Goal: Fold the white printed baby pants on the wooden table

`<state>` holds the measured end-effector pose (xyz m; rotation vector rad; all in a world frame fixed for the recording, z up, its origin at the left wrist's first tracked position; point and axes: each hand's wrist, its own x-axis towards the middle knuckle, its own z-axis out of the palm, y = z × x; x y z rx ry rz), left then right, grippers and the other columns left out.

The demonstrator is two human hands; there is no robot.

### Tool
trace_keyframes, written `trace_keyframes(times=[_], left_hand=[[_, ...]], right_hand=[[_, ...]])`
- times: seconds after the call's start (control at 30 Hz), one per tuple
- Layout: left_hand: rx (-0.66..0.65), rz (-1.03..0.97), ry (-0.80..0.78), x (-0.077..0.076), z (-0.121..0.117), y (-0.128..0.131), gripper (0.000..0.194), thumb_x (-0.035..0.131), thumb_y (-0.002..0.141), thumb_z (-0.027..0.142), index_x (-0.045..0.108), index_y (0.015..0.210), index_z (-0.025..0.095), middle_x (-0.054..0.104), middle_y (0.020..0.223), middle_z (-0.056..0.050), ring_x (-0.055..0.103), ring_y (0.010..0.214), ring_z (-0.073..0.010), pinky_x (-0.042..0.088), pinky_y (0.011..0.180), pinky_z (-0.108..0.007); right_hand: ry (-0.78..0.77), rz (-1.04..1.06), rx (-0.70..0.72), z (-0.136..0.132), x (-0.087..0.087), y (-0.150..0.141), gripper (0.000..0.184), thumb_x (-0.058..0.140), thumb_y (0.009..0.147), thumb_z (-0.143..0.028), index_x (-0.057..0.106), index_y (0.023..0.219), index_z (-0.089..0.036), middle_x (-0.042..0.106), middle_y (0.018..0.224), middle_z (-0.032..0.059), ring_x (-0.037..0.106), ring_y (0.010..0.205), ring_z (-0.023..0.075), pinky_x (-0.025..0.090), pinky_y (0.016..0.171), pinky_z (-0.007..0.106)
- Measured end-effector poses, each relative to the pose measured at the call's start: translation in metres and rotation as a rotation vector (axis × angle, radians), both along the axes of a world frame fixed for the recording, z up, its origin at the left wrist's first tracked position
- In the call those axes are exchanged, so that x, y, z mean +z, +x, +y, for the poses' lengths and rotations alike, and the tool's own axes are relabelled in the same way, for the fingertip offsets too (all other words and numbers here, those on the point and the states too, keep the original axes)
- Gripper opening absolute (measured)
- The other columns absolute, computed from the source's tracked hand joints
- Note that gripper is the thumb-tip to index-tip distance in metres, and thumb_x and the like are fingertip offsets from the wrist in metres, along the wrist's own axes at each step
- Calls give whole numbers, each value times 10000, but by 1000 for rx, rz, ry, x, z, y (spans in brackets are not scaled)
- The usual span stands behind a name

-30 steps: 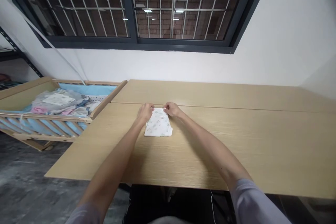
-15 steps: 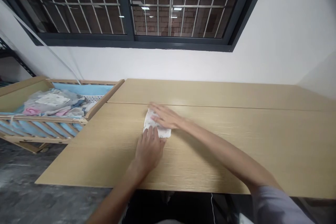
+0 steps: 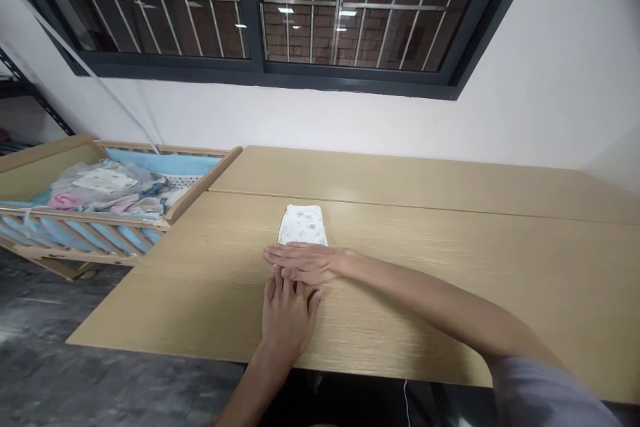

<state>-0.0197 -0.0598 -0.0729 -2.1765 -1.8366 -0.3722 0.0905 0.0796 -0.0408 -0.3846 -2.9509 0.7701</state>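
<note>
A small folded white cloth [image 3: 303, 225] with a faint printed pattern lies flat on the wooden table [image 3: 430, 287]. Across its near edge rests my right hand [image 3: 305, 261], flat and palm down, fingers stretched toward the left. My left hand [image 3: 290, 310] lies palm down just nearer to me, its fingertips partly under or against the right hand. Neither hand grasps anything. The cloth's near edge is hidden beneath the right hand.
To the left stands a wooden crib [image 3: 200, 188] with blue lining, holding a heap of cloths and clear plastic [image 3: 107, 180]. A seam runs along the table's far part. Behind it are a white wall [image 3: 350, 117] and a barred window [image 3: 260, 70].
My right hand has slid toward me over the cloth, from its far part to its near edge. My left hand has drawn back slightly, uncovering more of the cloth.
</note>
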Motion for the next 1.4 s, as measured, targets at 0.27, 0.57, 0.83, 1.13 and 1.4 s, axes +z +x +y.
trace_keyframes(times=[0.27, 0.57, 0.83, 1.13, 1.4], left_hand=[[-2, 0, 48, -5, 2, -2, 524, 441, 1000, 411, 565, 1406, 104, 513, 1491, -227, 515, 1350, -369, 479, 1026, -486], [-4, 3, 25, -5, 2, -3, 525, 456, 997, 408, 558, 1415, 107, 517, 1492, -215, 505, 1361, -370, 481, 1030, -482], [-22, 0, 2, -5, 2, -5, 537, 443, 1001, 421, 544, 1423, 106, 498, 1507, -217, 489, 1373, -379, 475, 1029, -495], [-220, -101, -110, 12, 25, -46, 353, 376, 1029, 263, 639, 1255, 197, 654, 1340, -128, 596, 1236, -296, 458, 1022, -488], [-329, -125, -172, 32, 52, -81, 265, 420, 976, 120, 662, 1059, 185, 700, 1136, -96, 606, 1089, -275, 431, 994, -466]], right_hand=[[137, -53, -132, 68, -15, 13, 624, 297, 1066, -486, 238, 1609, -185, 159, 1672, 69, 112, 1558, 219, 77, 1281, 444], [282, -50, -211, 129, -19, 26, 629, 260, 1070, -449, 199, 1615, -141, 121, 1681, 85, 86, 1562, 211, 61, 1283, 404], [242, 70, -373, 99, 0, 34, 699, 274, 1044, -560, 119, 1632, -215, 76, 1694, 76, 83, 1564, 256, 94, 1268, 486], [276, 53, -329, 5, 18, 71, 401, 625, 934, -448, 674, 1205, -157, 676, 1128, 124, 644, 1037, 275, 527, 920, 422], [498, 9, -450, -33, -1, 68, 272, 448, 1021, -227, 689, 1098, -127, 689, 1104, 147, 648, 1038, 265, 506, 951, 436]])
